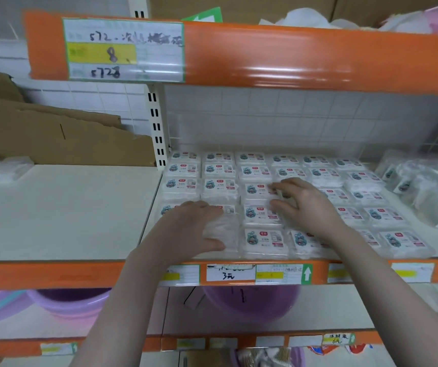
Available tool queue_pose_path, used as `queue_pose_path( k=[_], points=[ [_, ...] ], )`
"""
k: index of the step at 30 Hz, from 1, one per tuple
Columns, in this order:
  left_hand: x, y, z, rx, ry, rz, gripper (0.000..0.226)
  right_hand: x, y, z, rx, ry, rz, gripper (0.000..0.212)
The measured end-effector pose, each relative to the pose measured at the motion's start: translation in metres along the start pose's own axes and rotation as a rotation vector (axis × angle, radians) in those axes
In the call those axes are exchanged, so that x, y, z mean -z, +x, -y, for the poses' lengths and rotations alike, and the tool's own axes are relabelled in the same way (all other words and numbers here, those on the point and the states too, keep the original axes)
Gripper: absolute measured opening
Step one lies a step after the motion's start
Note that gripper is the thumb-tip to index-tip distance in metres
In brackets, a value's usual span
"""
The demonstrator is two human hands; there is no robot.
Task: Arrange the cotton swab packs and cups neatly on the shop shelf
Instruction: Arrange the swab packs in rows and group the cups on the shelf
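Note:
Several flat clear cotton swab packs [264, 241] with blue-and-red labels lie in rows on the white shelf [67, 213]. My left hand [196, 229] grips a front-left pack [226, 234], thumb at its near edge and fingers over its far edge. My right hand [302, 202] hovers over the middle rows with fingers curled down, fingertips touching a pack [257, 190] in the third row. Loose clear-wrapped packs [424, 186] lie heaped at the right end. No cups are clearly visible.
An orange shelf rail [239, 56] with a handwritten price label hangs overhead. Cardboard sheets [54, 128] lean at the back left, and two wrapped packs [9, 168] lie far left. Purple basins [249, 303] sit on the shelf below.

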State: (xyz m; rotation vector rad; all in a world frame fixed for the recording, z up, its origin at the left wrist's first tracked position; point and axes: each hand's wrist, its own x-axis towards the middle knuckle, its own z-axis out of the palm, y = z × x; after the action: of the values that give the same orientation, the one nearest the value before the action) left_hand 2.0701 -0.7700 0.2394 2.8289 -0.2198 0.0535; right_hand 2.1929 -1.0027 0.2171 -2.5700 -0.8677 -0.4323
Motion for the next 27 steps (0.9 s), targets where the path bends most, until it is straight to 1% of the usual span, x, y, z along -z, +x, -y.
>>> queue_pose_path(
  k=[4, 11, 15, 24, 27],
  points=[
    [0.000, 0.003, -0.006, -0.038, 0.040, -0.011, 0.065, 0.002, -0.024, -0.008, -0.053, -0.070, -0.137, 0.032],
    [-0.006, 0.016, -0.037, -0.081, 0.078, 0.001, 0.065, 0.017, -0.059, -0.047, -0.152, -0.143, -0.241, 0.032],
    [-0.014, 0.029, -0.067, -0.096, 0.091, 0.020, 0.066, 0.028, -0.075, -0.073, -0.169, -0.123, -0.217, 0.023],
    [-0.033, 0.065, -0.123, -0.095, 0.118, 0.042, 0.065, 0.042, -0.088, -0.114, -0.185, -0.101, -0.186, 0.024],
    [-0.042, 0.073, -0.136, -0.093, 0.123, 0.054, 0.067, 0.039, -0.091, -0.120, -0.209, -0.095, -0.163, 0.028]
  ],
)
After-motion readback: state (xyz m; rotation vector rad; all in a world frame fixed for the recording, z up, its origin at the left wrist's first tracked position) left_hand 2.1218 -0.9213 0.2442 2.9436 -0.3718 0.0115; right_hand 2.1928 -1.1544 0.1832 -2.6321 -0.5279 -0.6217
